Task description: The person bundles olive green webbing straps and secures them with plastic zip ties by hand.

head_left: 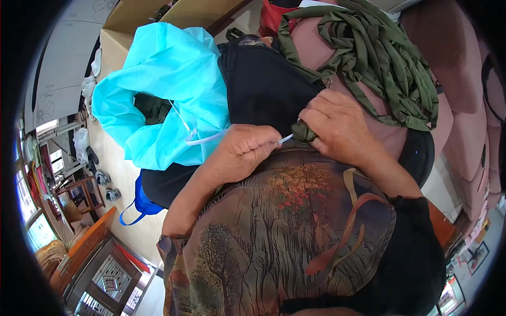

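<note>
My left hand point(245, 150) is closed in a pinch on a thin white cord point(285, 139). The cord runs to a small bunch of dark green fabric point(302, 131), which my right hand point(337, 124) grips between thumb and fingers. Both hands are close together above my lap, in front of a patterned brown garment point(284, 226). Long dark green fabric strips point(374, 58) lie heaped beyond my right hand. Left of my hands is a turquoise bag point(174, 58), its mouth open on dark green material point(153, 108). A looped white strip point(208, 138) lies on its near side.
Black cloth point(263, 79) covers my leg between the bag and the strips. A pink padded seat point(311, 42) supports the strips, and a pink sofa point(469, 126) stands at right. A blue bag point(139, 205) sits low at left, with shoes point(108, 187) on the floor beyond.
</note>
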`<action>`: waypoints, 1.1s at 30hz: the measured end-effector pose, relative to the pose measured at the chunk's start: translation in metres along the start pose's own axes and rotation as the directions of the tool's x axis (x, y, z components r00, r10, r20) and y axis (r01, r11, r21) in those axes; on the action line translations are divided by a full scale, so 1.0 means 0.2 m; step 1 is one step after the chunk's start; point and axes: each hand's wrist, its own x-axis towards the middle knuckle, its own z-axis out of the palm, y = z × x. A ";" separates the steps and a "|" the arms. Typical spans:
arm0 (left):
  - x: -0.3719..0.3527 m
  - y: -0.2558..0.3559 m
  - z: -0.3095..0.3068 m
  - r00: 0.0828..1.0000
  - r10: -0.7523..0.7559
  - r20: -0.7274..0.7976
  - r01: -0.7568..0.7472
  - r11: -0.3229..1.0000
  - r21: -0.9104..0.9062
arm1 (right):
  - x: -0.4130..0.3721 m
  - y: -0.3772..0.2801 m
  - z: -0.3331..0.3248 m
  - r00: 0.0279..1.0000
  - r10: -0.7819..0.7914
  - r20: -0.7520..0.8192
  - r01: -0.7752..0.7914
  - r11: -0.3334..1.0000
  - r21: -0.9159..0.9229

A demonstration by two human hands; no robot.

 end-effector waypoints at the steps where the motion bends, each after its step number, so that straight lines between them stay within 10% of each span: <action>1: -0.01 0.01 -0.01 1.000 -0.008 0.019 0.008 1.000 -0.011 | -0.01 0.01 0.00 1.000 -0.002 -0.013 0.002 1.000 -0.008; 33: -0.58 0.09 -0.29 0.913 -0.328 -0.243 0.359 0.928 0.095 | -0.29 0.36 0.05 0.939 0.285 -0.194 -0.327 0.914 -0.238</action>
